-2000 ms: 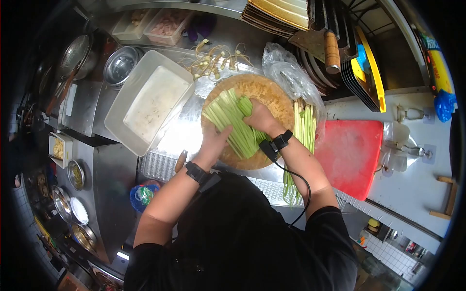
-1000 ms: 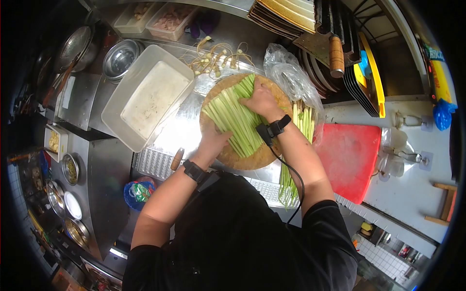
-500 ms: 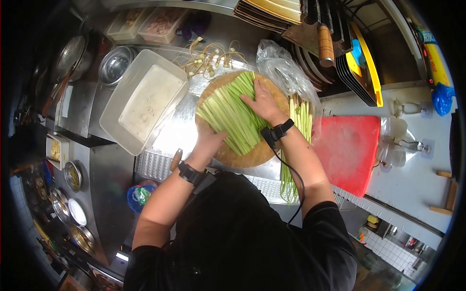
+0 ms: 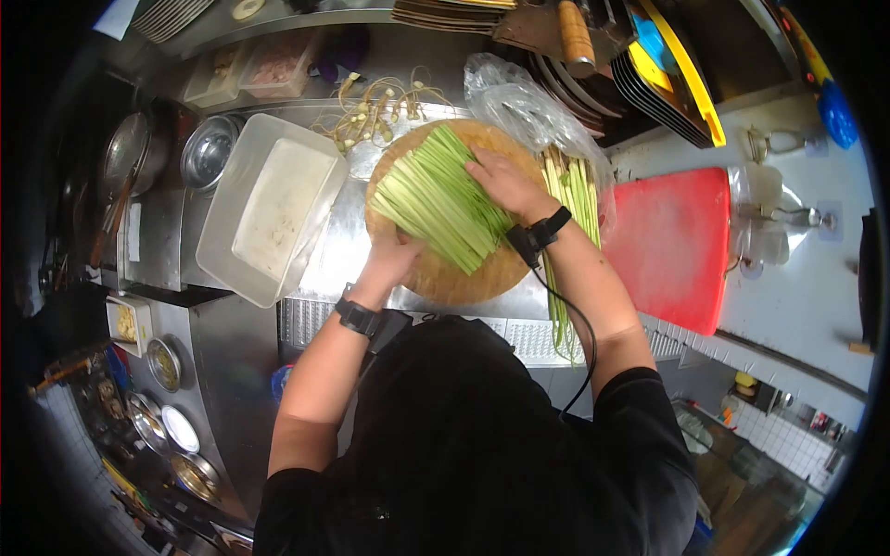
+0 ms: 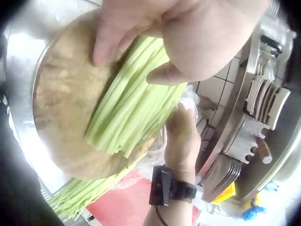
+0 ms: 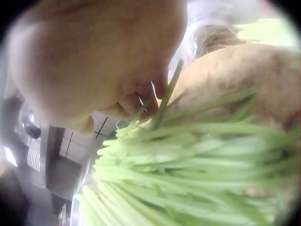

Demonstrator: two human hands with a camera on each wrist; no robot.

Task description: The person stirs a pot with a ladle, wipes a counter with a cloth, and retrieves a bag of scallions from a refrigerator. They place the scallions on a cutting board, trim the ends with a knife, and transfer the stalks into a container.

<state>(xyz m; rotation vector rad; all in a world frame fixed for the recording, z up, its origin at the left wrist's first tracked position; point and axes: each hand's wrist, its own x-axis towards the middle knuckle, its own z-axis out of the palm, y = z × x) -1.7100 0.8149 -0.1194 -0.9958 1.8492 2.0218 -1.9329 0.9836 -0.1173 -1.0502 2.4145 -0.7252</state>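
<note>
Cut green stalks (image 4: 440,199) lie side by side in a wide pile on the round wooden board (image 4: 464,289). At the pile's lower left edge is my left hand (image 4: 391,259); in the left wrist view its thumb (image 5: 164,74) reaches over the stalks (image 5: 136,99), its fingers extended beside them. On the opposite side my right hand (image 4: 508,183) rests with extended fingers against the pile's upper right edge. The right wrist view shows the right hand (image 6: 108,56) over the stalk ends (image 6: 188,169), its fingertips partly hidden.
A clear plastic box (image 4: 278,204) stands left of the board, with rooted trimmings (image 4: 375,111) behind. Right of it are a plastic bag (image 4: 519,102), long uncut stalks (image 4: 579,199) and a red board (image 4: 667,246). A wooden-handled knife (image 4: 576,42) is in the rack above.
My right hand has gone from gripping a bunch of stalks to lying flatter along the pile's edge. The stalks lie spread in one wide pile. The head view has shifted slightly.
</note>
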